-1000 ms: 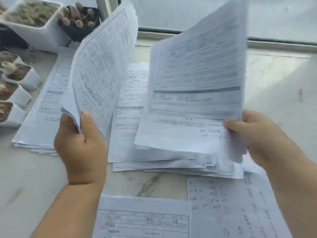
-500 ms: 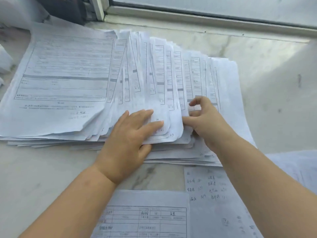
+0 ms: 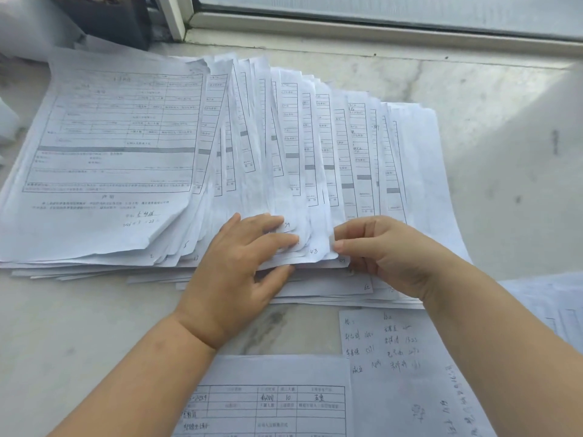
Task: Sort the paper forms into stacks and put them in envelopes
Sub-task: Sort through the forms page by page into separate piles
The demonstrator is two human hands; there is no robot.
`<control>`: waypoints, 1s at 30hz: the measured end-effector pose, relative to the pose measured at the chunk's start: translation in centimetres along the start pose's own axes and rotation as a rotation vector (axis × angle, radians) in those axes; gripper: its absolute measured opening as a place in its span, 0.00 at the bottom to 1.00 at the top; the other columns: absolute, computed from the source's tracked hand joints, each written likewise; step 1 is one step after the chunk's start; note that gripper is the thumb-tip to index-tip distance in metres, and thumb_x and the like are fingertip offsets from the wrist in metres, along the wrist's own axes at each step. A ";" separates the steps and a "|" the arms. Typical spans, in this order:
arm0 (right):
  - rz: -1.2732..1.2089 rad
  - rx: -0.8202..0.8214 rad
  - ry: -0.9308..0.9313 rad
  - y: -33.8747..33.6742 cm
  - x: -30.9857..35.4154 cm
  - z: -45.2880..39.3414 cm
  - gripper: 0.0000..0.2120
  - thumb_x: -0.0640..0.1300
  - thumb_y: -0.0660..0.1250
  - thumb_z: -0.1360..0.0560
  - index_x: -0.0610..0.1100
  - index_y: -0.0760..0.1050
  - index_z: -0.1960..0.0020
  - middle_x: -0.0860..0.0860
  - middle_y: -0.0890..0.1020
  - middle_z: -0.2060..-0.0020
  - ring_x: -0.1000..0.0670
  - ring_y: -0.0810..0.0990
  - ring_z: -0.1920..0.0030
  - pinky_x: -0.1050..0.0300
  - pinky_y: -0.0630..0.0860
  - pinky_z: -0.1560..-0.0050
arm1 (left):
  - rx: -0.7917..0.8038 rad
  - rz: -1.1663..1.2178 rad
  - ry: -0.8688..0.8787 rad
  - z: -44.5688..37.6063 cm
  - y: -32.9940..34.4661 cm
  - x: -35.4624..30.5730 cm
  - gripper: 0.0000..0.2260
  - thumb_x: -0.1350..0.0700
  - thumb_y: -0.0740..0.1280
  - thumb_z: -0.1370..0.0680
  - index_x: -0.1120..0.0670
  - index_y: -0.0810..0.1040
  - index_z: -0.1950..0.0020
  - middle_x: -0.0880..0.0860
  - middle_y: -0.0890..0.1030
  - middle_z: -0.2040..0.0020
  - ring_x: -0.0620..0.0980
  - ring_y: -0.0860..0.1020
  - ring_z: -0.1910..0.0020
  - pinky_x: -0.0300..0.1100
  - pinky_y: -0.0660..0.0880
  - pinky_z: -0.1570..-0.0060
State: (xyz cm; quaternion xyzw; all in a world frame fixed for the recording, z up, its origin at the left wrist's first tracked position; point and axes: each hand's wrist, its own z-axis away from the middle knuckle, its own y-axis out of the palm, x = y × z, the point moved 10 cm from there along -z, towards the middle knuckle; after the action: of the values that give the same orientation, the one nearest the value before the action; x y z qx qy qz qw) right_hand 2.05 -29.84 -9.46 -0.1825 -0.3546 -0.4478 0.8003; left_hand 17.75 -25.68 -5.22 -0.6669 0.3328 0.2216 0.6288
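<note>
A fanned pile of printed forms (image 3: 220, 152) lies spread across a pale marble sill (image 3: 489, 121), its far edge toward a window frame (image 3: 378, 29). The left hand (image 3: 239, 272) rests flat on the near edges of the sheets, fingers straight. Just to its right, the right hand (image 3: 385, 250) pinches the corner of one sheet between thumb and forefinger. Nearer lie a handwritten sheet (image 3: 394, 357) and another form (image 3: 284, 402).

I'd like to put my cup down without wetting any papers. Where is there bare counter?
Bare marble lies right of the fanned forms, up to the window frame. Another patch sits left of the left hand. Crowded: the middle, and the near edge with the handwritten sheet.
</note>
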 end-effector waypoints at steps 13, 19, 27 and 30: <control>-0.031 -0.007 0.002 0.2 -0.2 -0.1 0.08 0.36 0.68 0.24 0.41 0.80 0.61 0.45 0.79 0.64 0.48 0.74 0.63 0.56 0.72 0.58 | -0.162 0.303 -0.134 -0.5 -0.6 0.4 0.06 0.45 0.66 0.27 0.43 0.77 0.53 0.38 0.79 0.46 0.37 0.75 0.41 0.53 0.61 0.28; -0.091 0.012 0.009 0.6 0.0 0.2 0.05 0.36 0.68 0.25 0.43 0.81 0.58 0.46 0.82 0.60 0.50 0.79 0.61 0.57 0.76 0.56 | -0.238 0.307 -0.215 -0.2 -1.4 0.3 0.06 0.47 0.67 0.27 0.45 0.75 0.53 0.39 0.80 0.54 0.39 0.78 0.50 0.40 0.73 0.41; -0.087 -0.031 -0.017 0.9 0.3 0.4 0.08 0.37 0.67 0.23 0.45 0.81 0.59 0.51 0.82 0.65 0.50 0.77 0.60 0.56 0.74 0.53 | -0.261 0.237 -0.135 -0.7 -0.9 -1.2 0.04 0.49 0.65 0.25 0.48 0.76 0.59 0.42 0.79 0.56 0.41 0.76 0.53 0.58 0.71 0.41; -0.097 -0.041 -0.015 0.8 0.1 0.4 0.06 0.37 0.68 0.24 0.44 0.81 0.58 0.49 0.82 0.63 0.49 0.78 0.58 0.53 0.76 0.48 | -0.333 0.243 -0.254 -0.4 -1.7 0.1 0.07 0.50 0.64 0.23 0.49 0.74 0.60 0.43 0.74 0.67 0.42 0.72 0.67 0.34 0.70 0.61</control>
State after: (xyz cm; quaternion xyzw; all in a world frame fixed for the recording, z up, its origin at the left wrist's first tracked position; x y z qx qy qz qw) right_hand 2.61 -29.28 -9.09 -0.1849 -0.3597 -0.4918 0.7711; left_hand 19.01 -26.07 -4.03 -0.6834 0.2874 0.4296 0.5156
